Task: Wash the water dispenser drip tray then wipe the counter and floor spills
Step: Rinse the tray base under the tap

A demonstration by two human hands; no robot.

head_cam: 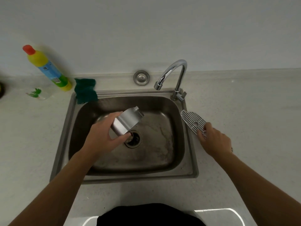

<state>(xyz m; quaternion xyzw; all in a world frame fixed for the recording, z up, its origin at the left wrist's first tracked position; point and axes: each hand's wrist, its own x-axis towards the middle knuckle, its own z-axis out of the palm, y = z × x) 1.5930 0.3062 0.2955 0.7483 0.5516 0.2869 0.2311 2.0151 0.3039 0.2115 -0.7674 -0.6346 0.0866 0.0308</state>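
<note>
Tipping the tray (126,122) over the sink (194,160) drain, left hand (102,139) gripping it, right hand (213,141) fingers (199,132) resting open on the grille (192,119) on the worktop (244,111); likely rinsing under the tap (172,74) next.

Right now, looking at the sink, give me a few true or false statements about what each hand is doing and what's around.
1. The left hand holds the silver drip tray over the sink. True.
2. The right hand is turning the faucet. False: its fingers rest on the white grate beside the sink.
3. Water is running. False: no stream shows.
4. A green cloth lies at the sink's back left corner. True.
</note>
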